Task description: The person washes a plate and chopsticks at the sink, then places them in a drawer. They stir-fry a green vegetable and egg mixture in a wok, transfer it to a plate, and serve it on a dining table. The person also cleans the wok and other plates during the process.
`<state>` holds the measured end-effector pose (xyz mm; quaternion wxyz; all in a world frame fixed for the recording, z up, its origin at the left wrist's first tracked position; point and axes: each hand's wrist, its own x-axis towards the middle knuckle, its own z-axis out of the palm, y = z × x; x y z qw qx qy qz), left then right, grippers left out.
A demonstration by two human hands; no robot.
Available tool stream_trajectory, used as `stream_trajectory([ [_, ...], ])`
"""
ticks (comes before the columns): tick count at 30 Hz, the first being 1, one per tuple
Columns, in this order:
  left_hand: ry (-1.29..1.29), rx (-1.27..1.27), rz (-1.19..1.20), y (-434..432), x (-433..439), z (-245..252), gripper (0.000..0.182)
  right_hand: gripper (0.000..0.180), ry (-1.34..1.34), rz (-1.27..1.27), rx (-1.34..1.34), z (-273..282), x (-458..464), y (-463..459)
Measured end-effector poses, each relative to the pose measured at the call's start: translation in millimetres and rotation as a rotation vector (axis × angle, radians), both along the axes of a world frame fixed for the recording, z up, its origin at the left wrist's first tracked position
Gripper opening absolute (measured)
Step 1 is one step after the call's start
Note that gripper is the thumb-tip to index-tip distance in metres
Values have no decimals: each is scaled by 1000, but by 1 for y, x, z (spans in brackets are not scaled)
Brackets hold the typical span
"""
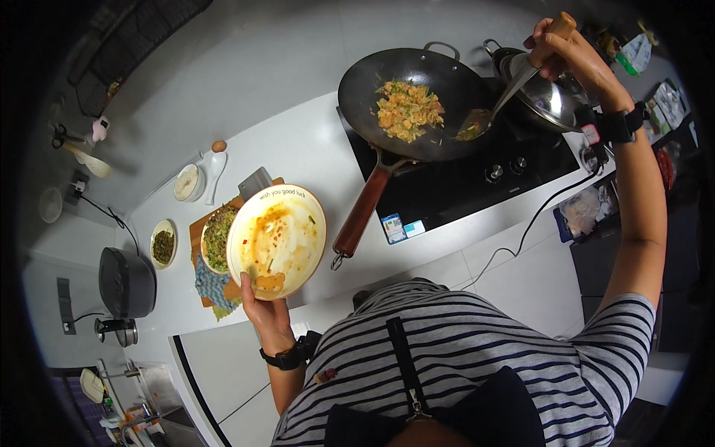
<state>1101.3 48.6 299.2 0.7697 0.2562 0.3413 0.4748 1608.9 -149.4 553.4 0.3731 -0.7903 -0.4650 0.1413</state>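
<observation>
My left hand (263, 313) grips the rim of a shallow bowl (285, 246), tilted so its sauce-smeared inside shows, with scraps of food stuck to it. My right hand (553, 50) is closed on the wooden handle of a metal spatula (516, 86). The spatula's blade rests inside a black wok (357, 84), at its right side, with a little food on it. Chopped, cooked food (409, 110) lies in a heap in the wok. The wok stands on a black cooktop (447, 195), its wooden handle (363, 212) pointing towards me.
Right of the wok sits a lidded pan (550, 103). Behind the held bowl are a cutting board (198, 229), a cleaver (255, 181) and a plate of leafy greens (218, 237). Farther left are a bowl of white contents (189, 183), a white spoon (215, 176) and a dish of dark greens (163, 246). A cable (525, 234) hangs at the counter's front.
</observation>
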Motion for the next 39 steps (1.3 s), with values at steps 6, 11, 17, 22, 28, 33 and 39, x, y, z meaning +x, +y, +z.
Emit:
stream_trajectory([
  [6, -15, 9, -21, 0, 4, 0, 51, 34, 364, -111, 165, -71, 41, 14],
  [11, -32, 9, -17, 0, 7, 1, 51, 29, 414, 98, 229, -66, 51, 23],
  [17, -41, 30, 29, -6, 1, 1, 50, 16, 350, 123, 319, -51, 54, 56],
  [22, -51, 40, 26, -9, -1, -1, 50, 14, 275, 395, 158, -51, 6, 78],
  [28, -45, 15, 34, -8, -1, 0, 48, 11, -5, 524, -142, 30, -61, 54],
  [33, -45, -14, 9, -3, 3, 1, 48, 8, -45, 520, -232, 35, -106, 50],
  [39, -39, 13, 8, 3, 6, 2, 49, 6, -132, 299, -120, 8, -63, 52],
])
